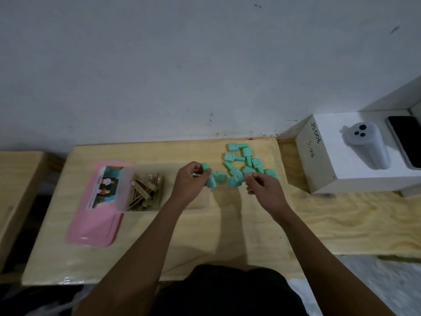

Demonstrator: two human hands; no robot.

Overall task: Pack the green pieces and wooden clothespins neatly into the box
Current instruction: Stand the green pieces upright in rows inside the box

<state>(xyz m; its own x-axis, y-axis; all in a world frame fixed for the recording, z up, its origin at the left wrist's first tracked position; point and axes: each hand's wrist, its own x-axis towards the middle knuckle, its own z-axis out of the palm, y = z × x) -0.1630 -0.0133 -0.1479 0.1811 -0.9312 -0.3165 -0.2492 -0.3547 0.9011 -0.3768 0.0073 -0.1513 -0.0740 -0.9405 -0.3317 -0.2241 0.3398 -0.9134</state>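
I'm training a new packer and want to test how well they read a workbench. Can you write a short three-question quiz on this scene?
1. True or false: the wooden clothespins lie inside the clear box.
2. The loose green pieces lie: A) left of the box, B) right of the box, C) inside the box.
3. Fill in: the left hand holds ___.
Key: 1 true; 2 B; 3 green pieces.
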